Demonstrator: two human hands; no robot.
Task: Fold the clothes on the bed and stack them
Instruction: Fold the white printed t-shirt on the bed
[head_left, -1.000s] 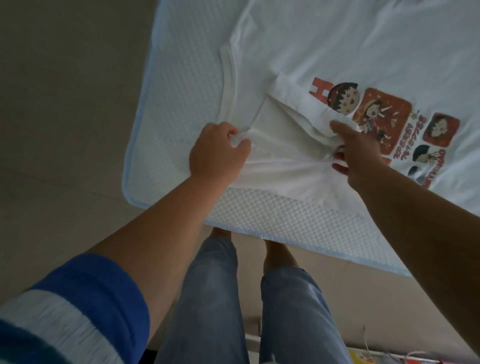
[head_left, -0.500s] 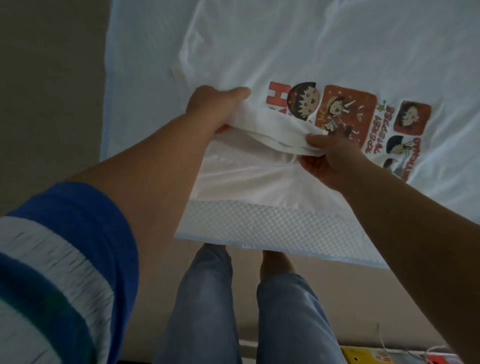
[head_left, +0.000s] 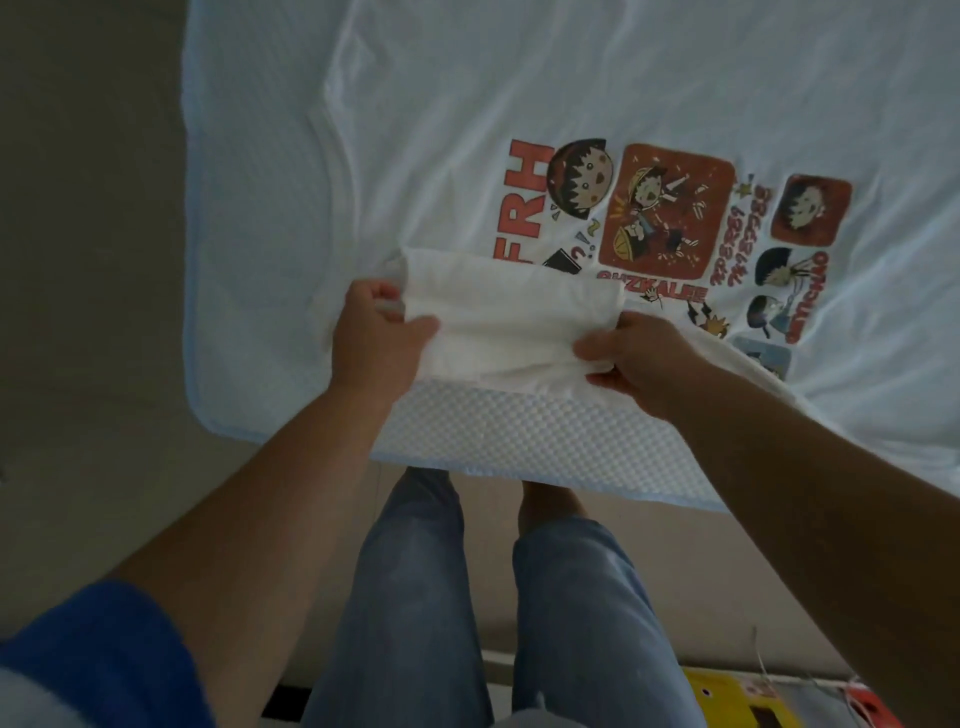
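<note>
White T-shirt (head_left: 597, 93) lay on bed (head_left: 249, 218). Near sleeve (head_left: 498, 317), bunched approx. 1 s earlier, had been lifted & turned inward over the print; pinched by left hand (head_left: 376, 338) & right hand (head_left: 636, 358). First fold prob. underway.

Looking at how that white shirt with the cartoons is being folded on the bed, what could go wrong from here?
1. The folded flap is bunched and creased between the left hand and the right hand, so pressing it down now could leave a crooked, lumpy fold.
2. The T-shirt is wrinkled across its body, and creases may get trapped under the fold.
3. The shirt lies near the bed edge; a tug toward the person might drag it off.
</note>
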